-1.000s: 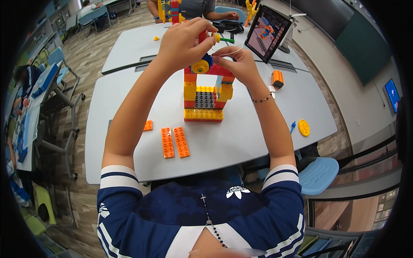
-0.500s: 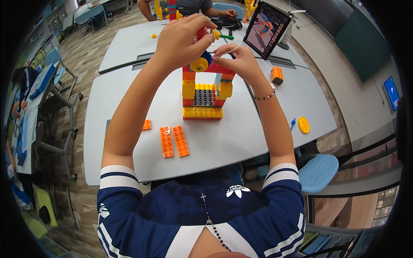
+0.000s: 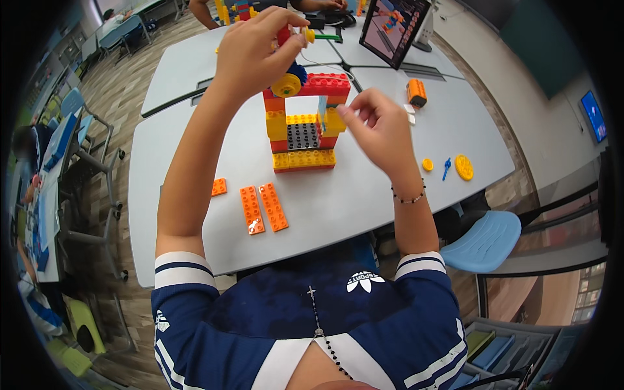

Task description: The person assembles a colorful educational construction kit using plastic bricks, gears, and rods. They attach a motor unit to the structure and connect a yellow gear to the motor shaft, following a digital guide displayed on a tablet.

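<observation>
A tower of toy building bricks (image 3: 302,160) stands on the table, with yellow, red and orange bricks around a dark studded plate (image 3: 303,136). At its top, my left hand (image 3: 253,52) is closed around the upper part, fingertips pinching a small yellow pulley (image 3: 310,34) on a green axle (image 3: 329,37). A red brick shows between those fingers. Below hangs a blue gear with a yellow hub (image 3: 286,85). My right hand (image 3: 383,130) is curled beside the tower's right side. A thin white string (image 3: 335,66) runs toward it; whether the fingers hold it is hidden.
Orange plates (image 3: 263,208) lie near the front. On the right are a yellow wheel (image 3: 463,167), a blue peg (image 3: 446,169), a small yellow disc (image 3: 427,164) and an orange block (image 3: 416,93). A tablet (image 3: 398,32) stands behind; another person sits across the table.
My right hand has moved down and right, away from the tower's top, uncovering its red beam. The small yellow disc has come into sight. My left hand stays at the upper part.
</observation>
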A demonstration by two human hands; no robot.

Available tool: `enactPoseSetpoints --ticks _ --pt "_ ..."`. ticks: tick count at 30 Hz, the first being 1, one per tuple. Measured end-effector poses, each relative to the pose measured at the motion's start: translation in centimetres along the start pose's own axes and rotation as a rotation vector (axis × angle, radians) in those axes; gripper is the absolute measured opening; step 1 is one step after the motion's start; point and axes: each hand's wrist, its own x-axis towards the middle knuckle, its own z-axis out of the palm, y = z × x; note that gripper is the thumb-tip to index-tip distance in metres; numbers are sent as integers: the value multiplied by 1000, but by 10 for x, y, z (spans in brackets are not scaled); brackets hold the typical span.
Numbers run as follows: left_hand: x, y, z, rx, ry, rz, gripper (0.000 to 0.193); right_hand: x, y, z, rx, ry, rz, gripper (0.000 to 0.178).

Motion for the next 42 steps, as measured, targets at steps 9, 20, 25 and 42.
enactPoseSetpoints --ticks 9,20,25,42 --pt "0 2 0 -102 -32 -93 23 -23 0 78 1005 -304 576 51" --pt "0 3 -1 -113 -32 -106 22 24 -7 120 1143 132 467 18" --pt "1 3 -2 -72 -15 -63 22 28 -4 126 1159 165 440 9" --pt "-1 5 -1 -85 -34 -74 22 12 -9 123 1136 178 472 23"
